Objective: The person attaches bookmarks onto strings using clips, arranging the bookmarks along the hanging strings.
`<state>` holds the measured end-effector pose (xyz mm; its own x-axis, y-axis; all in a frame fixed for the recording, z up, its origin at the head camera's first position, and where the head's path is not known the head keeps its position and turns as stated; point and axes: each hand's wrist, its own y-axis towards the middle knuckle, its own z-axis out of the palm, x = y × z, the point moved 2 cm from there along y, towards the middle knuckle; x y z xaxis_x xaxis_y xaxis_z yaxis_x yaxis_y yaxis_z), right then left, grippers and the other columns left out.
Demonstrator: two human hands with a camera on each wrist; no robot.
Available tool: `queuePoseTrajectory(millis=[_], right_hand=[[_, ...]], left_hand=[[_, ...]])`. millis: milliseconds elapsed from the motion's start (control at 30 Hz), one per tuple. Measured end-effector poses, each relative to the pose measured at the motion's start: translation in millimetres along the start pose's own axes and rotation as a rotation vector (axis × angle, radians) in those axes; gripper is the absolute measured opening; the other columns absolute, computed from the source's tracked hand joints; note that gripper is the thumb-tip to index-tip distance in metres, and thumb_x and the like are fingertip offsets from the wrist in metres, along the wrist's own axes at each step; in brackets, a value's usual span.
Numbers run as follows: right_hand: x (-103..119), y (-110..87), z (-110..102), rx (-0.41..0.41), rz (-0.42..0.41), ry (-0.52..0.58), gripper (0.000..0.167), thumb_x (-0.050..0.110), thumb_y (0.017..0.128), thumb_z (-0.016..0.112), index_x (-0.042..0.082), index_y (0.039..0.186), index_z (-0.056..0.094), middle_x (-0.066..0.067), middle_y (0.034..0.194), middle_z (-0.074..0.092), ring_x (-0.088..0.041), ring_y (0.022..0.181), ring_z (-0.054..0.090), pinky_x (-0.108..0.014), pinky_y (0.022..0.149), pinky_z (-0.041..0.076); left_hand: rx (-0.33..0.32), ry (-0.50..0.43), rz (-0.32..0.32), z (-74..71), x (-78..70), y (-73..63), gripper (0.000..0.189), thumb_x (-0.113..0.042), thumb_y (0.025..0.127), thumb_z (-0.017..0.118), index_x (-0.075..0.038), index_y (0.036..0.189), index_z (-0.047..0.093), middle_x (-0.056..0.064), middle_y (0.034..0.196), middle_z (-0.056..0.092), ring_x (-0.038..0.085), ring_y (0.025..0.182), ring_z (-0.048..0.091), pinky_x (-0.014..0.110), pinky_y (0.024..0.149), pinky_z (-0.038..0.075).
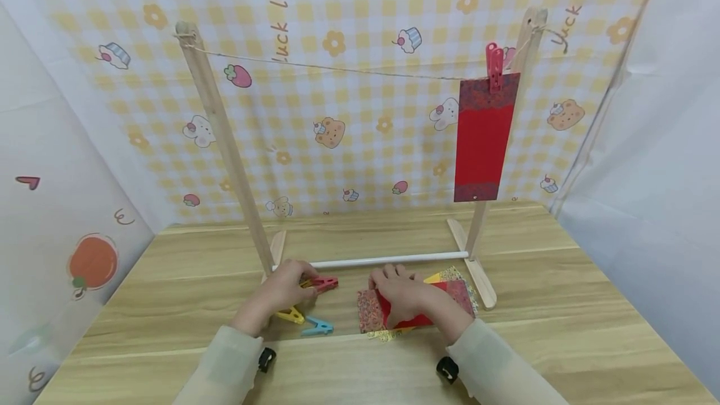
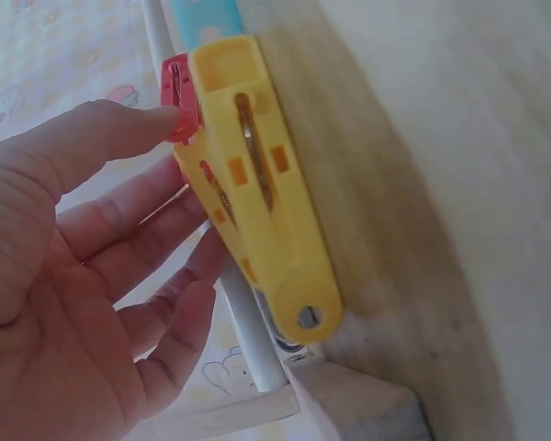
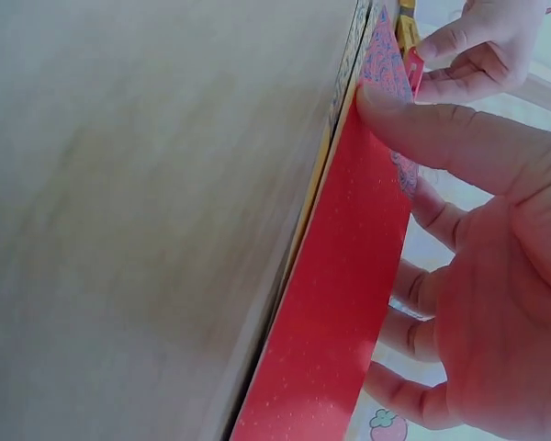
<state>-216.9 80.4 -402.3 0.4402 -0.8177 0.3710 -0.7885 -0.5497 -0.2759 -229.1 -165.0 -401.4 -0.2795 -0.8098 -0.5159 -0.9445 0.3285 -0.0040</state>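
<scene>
My left hand (image 1: pixel 288 285) pinches a red clothespin (image 1: pixel 327 284) between thumb and fingers, low over the table. Beside it are two yellow clothespins (image 2: pixel 257 175), and a blue clothespin (image 1: pixel 317 326) lies nearer the front. My right hand (image 1: pixel 402 292) grips a red card with patterned ends (image 1: pixel 371 312). In the right wrist view the thumb lies on the card's near edge, and the fingers are at its far edge. Under this red card are yellow patterned cards (image 1: pixel 453 275), mostly hidden.
A wooden frame with a left post (image 1: pixel 222 124) and a white bar (image 1: pixel 382 260) stands behind my hands. From the string (image 1: pixel 337 69) across its top hangs another red card (image 1: pixel 485 149), held by a red clothespin (image 1: pixel 495 67) near the right post.
</scene>
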Motion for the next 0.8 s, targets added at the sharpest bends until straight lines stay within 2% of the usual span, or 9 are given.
queuePoseTrajectory(millis=[200, 333, 567, 800], right_hand=[[0.5, -1.0, -1.6, -0.019, -0.003, 0.062, 0.05, 0.009, 0.079, 0.083, 0.023, 0.108, 0.045, 0.005, 0.102, 0.052, -0.016, 0.102, 0.047, -0.037, 0.078, 0.033], [-0.1, -0.3, -2.4, -0.026, -0.027, 0.126, 0.044, 0.004, 0.082, 0.078, 0.021, 0.107, 0.046, 0.007, 0.095, 0.057, -0.013, 0.093, 0.051, -0.035, 0.075, 0.032], [-1.0, 0.8, -6.3, -0.045, -0.108, 0.195, 0.033, -0.002, 0.087, 0.071, 0.016, 0.105, 0.051, 0.001, 0.097, 0.059, -0.016, 0.085, 0.05, -0.031, 0.073, 0.049], [-3.3, 2.4, -7.1, -0.089, -0.15, 0.25, 0.027, -0.003, 0.089, 0.067, 0.018, 0.101, 0.056, -0.002, 0.103, 0.064, -0.017, 0.09, 0.054, -0.037, 0.081, 0.054]], left_hand=[[-0.02, -0.044, 0.007, -2.8, -1.8, -1.3, 0.022, -0.003, 0.081, 0.076, -0.001, 0.103, 0.074, 0.01, 0.104, 0.073, 0.021, 0.091, 0.064, 0.04, 0.082, 0.056], [-0.028, -0.06, 0.002, -2.8, -1.5, -1.9, 0.024, -0.002, 0.081, 0.074, 0.0, 0.105, 0.073, 0.01, 0.106, 0.073, 0.021, 0.094, 0.065, 0.041, 0.083, 0.056], [-0.047, -0.092, 0.005, -2.1, -3.5, -2.3, 0.024, -0.004, 0.085, 0.073, -0.001, 0.108, 0.072, 0.008, 0.105, 0.073, 0.022, 0.096, 0.066, 0.041, 0.084, 0.056], [-0.082, -0.167, -0.005, -2.3, -6.3, -0.9, 0.029, -0.005, 0.086, 0.073, 0.001, 0.114, 0.07, 0.007, 0.101, 0.073, 0.019, 0.092, 0.067, 0.036, 0.081, 0.058]])
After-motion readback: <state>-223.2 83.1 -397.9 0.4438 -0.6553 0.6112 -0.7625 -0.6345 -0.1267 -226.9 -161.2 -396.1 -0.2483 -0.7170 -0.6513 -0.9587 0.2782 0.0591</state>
